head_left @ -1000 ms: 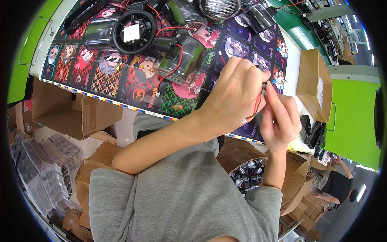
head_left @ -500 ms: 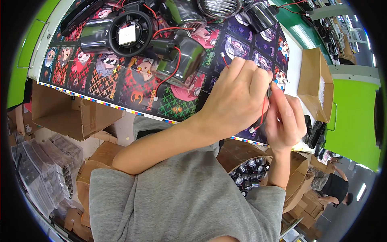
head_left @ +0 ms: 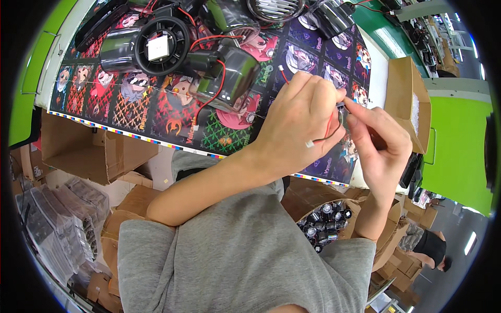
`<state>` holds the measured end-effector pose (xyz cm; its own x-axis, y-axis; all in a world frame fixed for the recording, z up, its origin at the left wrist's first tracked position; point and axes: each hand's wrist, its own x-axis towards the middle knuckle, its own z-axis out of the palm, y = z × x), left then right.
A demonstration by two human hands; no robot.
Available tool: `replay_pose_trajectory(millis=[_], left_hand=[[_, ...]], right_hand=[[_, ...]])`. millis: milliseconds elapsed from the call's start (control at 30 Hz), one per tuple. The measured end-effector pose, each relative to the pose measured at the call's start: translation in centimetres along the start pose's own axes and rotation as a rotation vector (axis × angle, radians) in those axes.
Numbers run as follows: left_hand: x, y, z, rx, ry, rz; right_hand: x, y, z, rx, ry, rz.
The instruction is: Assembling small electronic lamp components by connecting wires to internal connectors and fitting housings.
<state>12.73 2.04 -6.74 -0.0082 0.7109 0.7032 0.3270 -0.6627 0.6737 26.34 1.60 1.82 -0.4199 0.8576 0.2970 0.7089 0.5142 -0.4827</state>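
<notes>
Over the right part of the printed sheet, my left hand point(head_left: 300, 117) is closed round a small wired part point(head_left: 341, 105), most of it hidden by the fingers. A red and a black wire point(head_left: 330, 130) loop from it to a white plug point(head_left: 310, 144). Another red lead with a white plug point(head_left: 282, 68) sticks out beyond my left knuckles. My right hand point(head_left: 383, 143) comes in from the right, index fingertip and thumb bent at the small part's exposed end. Left of my hands lies a clear-sided dark housing point(head_left: 229, 78) with a red wire, beside a round black fan point(head_left: 163, 46).
The printed sheet point(head_left: 130, 104) covers the table. More dark housings point(head_left: 334, 21) and a ribbed round grille point(head_left: 275, 8) lie at the back. An open carton point(head_left: 402, 88) stands at right. Below the table, a carton holds several small black parts point(head_left: 324, 221). A person point(head_left: 430, 245) is far right.
My right hand has turned and shifted slightly right, with its thumb and index finger less tightly together. The white plug on the looped wires has swung left and up.
</notes>
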Motion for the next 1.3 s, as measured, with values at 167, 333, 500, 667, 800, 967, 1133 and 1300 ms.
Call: replay_pose_trajectory(millis=[167, 333, 500, 667, 800, 967, 1133, 1300], left_hand=[[-0.2, 0.0, 0.0, 0.016, 0.023, 0.007], [-0.2, -0.2, 0.4, 0.009, 0.104, 0.054], [-0.6, 0.5, -0.9, -0.011, 0.031, 0.062], [-2.8, 1.8, -4.2, 0.242, -0.086, 0.356], [-2.9, 2.7, -5.7, 0.596, -0.19, 0.381], [-1.2, 3.2, -3.3, 0.721, -0.276, 0.306], [0.9, 3.0, -1.7, 0.619, -0.535, 0.291], [1.6, 2.5, -1.6, 0.629, -0.511, 0.445]], right_hand=[[0.4, 0.1, -0.9, 0.408, -0.112, 0.348], [0.9, 2.9, -2.4, 0.519, -0.192, 0.234], [0.4, 3.8, -1.2, 0.583, -0.032, 0.206], [1.8, 5.3, 1.7, 0.326, -0.02, 0.172], [4.0, 3.8, 3.6, 0.105, -0.163, 0.108], [5.7, 4.9, 5.9, 0.032, -0.046, -0.105], [5.4, 5.0, 6.0, -0.1, -0.023, -0.142], [4.2, 6.1, 2.6, 0.398, 0.109, 0.284]])
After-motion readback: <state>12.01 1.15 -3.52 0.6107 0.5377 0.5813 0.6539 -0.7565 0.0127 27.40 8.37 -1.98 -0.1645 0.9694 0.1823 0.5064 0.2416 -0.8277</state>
